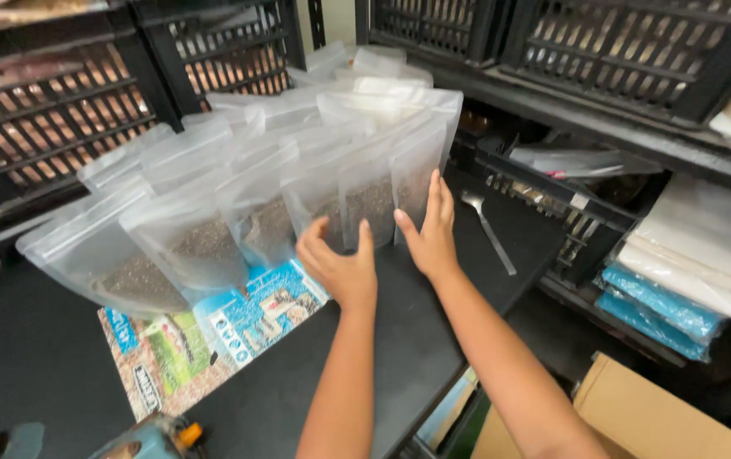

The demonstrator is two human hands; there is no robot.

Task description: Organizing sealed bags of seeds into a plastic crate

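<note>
Standing in packed rows across the black counter point(399, 340): frosted zip pouches point(238, 187), each upright on its own base with dark grain settled at the bottom, leaning shoulder to shoulder so none topples. Reaching in from the near edge, both hands. Left hand point(340, 268) spread open, fingers apart, thumb up, palm toward the front pouch point(365, 200) of the row nearest the right side, at most brushing it, clamped on nothing. Right hand point(430, 234) flat and open too, fingers together, edge-on against the end pouch point(421, 166), bracing that end of the row. Lying flat under the front rows, a printed blue and green bag point(212, 340), partly covered. Just right of the hands, a metal spoon point(486, 228) resting on bare counter near the right edge. Black slatted crates point(59, 119) hemming in the back left. Beyond the right edge, a lower shelf with stacked white and blue packets point(688, 272). Open room only along the near strip of counter, toward the near right corner. Cardboard box point(637, 416) below, off the counter.
</note>
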